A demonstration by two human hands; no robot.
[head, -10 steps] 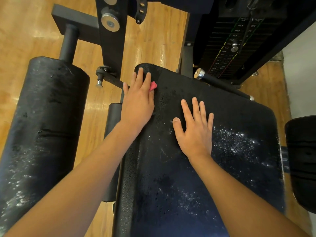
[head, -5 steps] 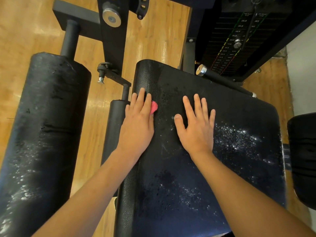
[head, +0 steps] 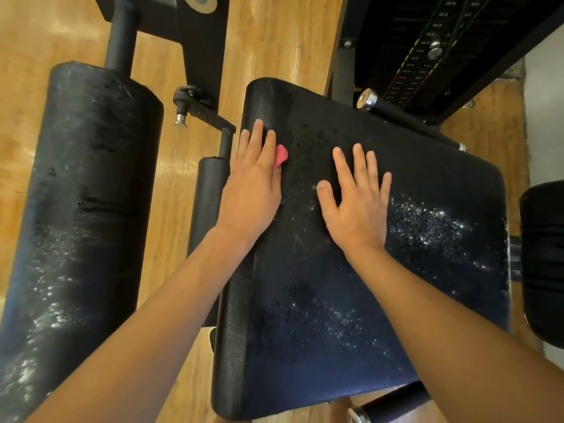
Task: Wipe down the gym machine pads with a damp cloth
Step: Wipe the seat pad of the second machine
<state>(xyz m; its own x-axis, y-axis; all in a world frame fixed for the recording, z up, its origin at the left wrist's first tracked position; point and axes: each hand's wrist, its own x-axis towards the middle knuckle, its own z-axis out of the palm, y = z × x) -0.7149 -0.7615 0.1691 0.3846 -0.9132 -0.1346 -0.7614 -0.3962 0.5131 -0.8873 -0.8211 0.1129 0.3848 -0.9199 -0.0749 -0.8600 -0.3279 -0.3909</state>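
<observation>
Your left hand (head: 250,190) presses a crumpled pink cloth (head: 281,155) onto the black vinyl pad (head: 305,331), right hand (head: 357,206) at three o'clock, both grips wide, weight-stack labels (head: 409,74) illegible.

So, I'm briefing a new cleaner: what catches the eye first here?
Two bare hands lie flat on the wide black textured seat pad in the middle: the left hand presses a small pink cloth near its far left edge, the right hand rests beside it. White glistening specks spread over the pad's right half, and a big black cylindrical roller pad stands at left.
</observation>
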